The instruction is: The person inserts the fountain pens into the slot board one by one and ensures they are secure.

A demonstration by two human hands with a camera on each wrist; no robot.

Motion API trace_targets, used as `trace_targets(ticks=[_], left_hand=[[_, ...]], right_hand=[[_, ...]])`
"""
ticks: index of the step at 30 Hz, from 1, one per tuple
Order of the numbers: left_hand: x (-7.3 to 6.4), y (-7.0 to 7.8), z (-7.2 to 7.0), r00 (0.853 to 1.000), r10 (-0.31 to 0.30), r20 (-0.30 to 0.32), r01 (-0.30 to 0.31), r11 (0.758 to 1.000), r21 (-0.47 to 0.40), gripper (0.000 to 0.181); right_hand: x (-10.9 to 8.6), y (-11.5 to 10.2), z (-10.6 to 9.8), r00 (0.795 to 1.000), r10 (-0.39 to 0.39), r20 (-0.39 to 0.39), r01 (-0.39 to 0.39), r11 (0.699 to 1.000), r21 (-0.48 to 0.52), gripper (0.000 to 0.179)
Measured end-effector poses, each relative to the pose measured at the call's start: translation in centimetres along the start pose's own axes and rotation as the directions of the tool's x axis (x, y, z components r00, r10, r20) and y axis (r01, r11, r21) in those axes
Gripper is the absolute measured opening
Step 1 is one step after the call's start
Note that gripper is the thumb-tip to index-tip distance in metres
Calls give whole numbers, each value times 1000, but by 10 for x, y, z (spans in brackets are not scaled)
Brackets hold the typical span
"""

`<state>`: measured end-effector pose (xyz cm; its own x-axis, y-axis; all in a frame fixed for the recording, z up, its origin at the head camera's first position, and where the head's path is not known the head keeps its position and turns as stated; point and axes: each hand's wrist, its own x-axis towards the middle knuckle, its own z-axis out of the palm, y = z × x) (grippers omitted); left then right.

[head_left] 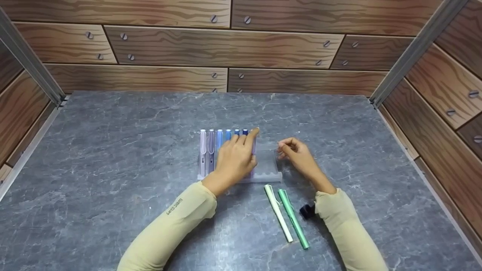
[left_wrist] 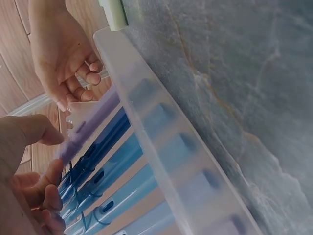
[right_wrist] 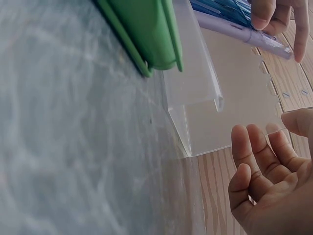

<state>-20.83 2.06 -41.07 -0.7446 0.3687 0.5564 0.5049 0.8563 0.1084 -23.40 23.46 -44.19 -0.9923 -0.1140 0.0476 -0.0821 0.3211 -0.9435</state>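
Observation:
A clear pen stand (head_left: 268,162) holds several capped pens side by side, running from pale lilac (head_left: 203,150) through blues to a purple pen (left_wrist: 93,120). My left hand (head_left: 235,156) lies over the pens on its right half. Its straight index finger touches the cap end of the purple pen, with the thumb beside that pen and apart from it. At the stand's right edge, my right hand (head_left: 299,156) pinches the clear back plate (right_wrist: 239,98) near its corner between thumb and index finger, the other fingers loosely bent.
A pale green pen (head_left: 278,213) and a green pen (head_left: 293,219) lie on the grey marbled table (head_left: 113,150) in front of the stand. Beside the right sleeve sits a small black object (head_left: 307,211). Wood-patterned walls (head_left: 226,45) enclose the back and sides.

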Motion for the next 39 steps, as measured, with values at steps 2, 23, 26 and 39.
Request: trace_targets(ticks=[2,23,26,39], left_hand=[[-1,0,-2,1000,-4,15,5,1000,-23,66],[-25,18,-14,943,-22,333,120,954,-276,77],[-28,22,-13,931,-20,364,145,937,-318,74],[-35,33,-6,872,22,489,160,931,-328,71]], right_hand=[[0,0,0,1000,4,-2,-4,1000,-3,35],[-1,-1,-2,1000,23,3,-23,999,-32,35],[-1,-1,-1,1000,25,7,-25,1000,-19,34],[0,0,-1,1000,25,12,-25,1000,0,33]])
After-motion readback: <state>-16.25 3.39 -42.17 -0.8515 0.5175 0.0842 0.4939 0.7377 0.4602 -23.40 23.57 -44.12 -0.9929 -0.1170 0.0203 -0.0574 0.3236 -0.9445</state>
